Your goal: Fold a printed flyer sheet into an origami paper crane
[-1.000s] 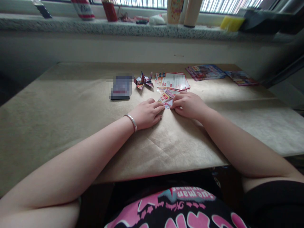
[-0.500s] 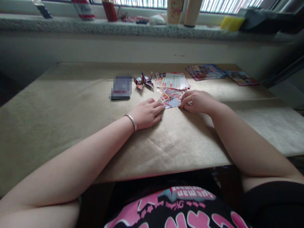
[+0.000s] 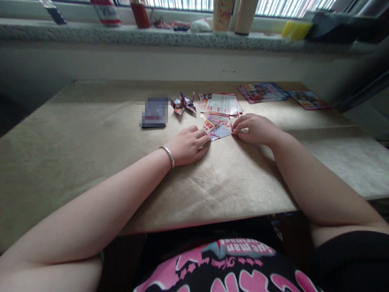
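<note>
A partly folded sheet of printed paper (image 3: 221, 132) lies on the table between my hands, its near edge slanting up to the right. My left hand (image 3: 191, 145), a silver bangle at its wrist, rests flat with fingers stretched out, the tips on the paper's left corner. At the right corner, my right hand (image 3: 254, 129) pinches the paper's edge between thumb and fingers. Just beyond lie printed sheets (image 3: 223, 104), one with a mostly white face. Folded paper cranes (image 3: 183, 104) stand to the left of them.
A dark blurred flat object (image 3: 155, 112) lies left of the cranes. Glossy leaflets (image 3: 263, 92) are stacked at the back right, with another leaflet (image 3: 308, 99) beside them. A stone windowsill (image 3: 170, 38) behind holds bottles and a yellow item (image 3: 296, 29).
My right hand has shifted slightly right, and more of the paper's right corner shows. The sheet has turned a little. My left hand has stayed nearly still.
</note>
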A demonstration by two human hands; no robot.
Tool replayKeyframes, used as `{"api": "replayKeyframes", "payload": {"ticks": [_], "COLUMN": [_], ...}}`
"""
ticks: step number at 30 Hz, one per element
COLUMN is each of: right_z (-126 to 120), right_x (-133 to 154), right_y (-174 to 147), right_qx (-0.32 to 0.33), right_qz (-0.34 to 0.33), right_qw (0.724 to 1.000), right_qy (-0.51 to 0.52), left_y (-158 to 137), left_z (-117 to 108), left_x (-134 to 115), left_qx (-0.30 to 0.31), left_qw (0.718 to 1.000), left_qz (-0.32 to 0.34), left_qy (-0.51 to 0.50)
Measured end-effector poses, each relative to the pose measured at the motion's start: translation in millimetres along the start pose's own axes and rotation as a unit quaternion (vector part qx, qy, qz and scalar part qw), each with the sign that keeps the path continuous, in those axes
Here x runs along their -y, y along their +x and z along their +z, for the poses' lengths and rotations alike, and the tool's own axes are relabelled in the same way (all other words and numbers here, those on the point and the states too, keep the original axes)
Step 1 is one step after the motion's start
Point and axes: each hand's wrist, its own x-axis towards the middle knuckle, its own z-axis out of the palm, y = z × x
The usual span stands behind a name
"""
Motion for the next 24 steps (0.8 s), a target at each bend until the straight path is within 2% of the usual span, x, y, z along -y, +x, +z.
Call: {"api": "replayKeyframes", "payload": {"ticks": [4, 8, 17, 24], "right_z": [11, 25, 29, 28], "right_x": [16, 32, 36, 39], "right_y": [7, 14, 14, 13], "right_qx": [-0.081, -0.026, -0.015, -0.018], "right_qz": [-0.006, -0.037, -0.020, -0.008], "right_qw": [0.996, 0.998, 1.000, 1.000], "right_qy": [0.044, 0.048, 0.002, -0.004], "left_y": [1, 4, 1, -9], "left_z": [2, 4, -3, -14], "left_x": [2, 2, 2, 15], "left_qx": [-0.008, 0.000, 0.008, 0.017], "left_qw": [1.000, 0.999, 0.999, 0.999], "left_qz": [-0.014, -0.034, -0.029, 0.017], "left_qy": [-0.005, -0.016, -0.012, -0.027]}}
